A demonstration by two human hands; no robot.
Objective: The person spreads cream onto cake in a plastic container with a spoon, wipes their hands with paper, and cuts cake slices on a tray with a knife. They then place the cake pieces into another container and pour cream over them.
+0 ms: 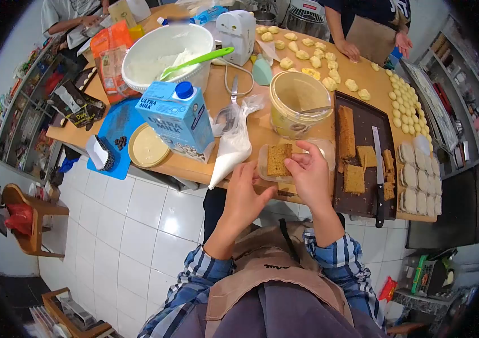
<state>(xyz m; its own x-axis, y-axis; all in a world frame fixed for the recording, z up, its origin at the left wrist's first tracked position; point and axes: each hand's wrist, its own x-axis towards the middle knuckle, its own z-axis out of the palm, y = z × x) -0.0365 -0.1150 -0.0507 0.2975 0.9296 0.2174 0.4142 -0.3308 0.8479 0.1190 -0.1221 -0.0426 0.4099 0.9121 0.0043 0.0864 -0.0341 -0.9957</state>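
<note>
A square brown cake piece (279,159) is over a clear plastic container (263,163) at the table's front edge. My right hand (308,172) pinches the cake piece at its right side. My left hand (243,191) is at the container's left side, thumb and fingers apart, with nothing visible in it. A white piping bag (233,149) lies just left of the container. On the right, a dark tray (353,198) holds more brown cake pieces (354,179) and a knife (380,176). Behind the container stands an open tub (296,121) with a utensil in it.
A blue milk carton (177,121), a white bowl (138,59) with a green spatula and a mixer (236,35) stand at the left and back. Dough pieces (329,83) cover the back right. Two people are across the table. Flat pale pieces (410,176) lie right of the tray.
</note>
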